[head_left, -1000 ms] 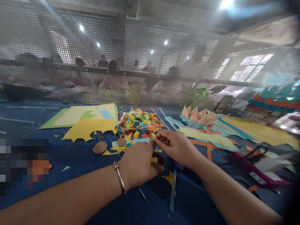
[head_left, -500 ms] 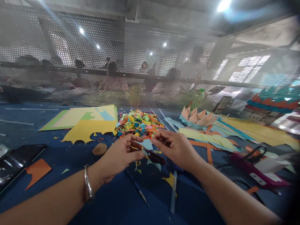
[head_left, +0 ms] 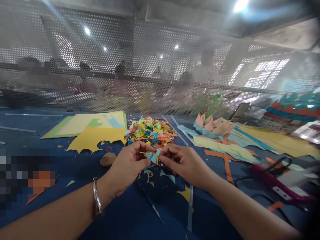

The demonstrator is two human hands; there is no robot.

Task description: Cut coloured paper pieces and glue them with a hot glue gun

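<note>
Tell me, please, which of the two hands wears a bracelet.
The left hand, nearer the yellow sheet with curved cut-outs: a silver bracelet circles its wrist, while the right hand has a bare wrist.

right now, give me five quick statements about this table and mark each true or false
1. A silver bangle is on the left wrist. True.
2. The left hand holds a small light-blue and yellow paper piece. True.
3. The heap of paper scraps is all one colour. False: the heap of paper scraps is many colours, orange, yellow and green among them.
4. The right hand grips the green-capped bottle. False: the green-capped bottle is farther back, apart from both hands.
5. A yellow sheet with a scalloped lower edge lies left of the heap. True.
</note>
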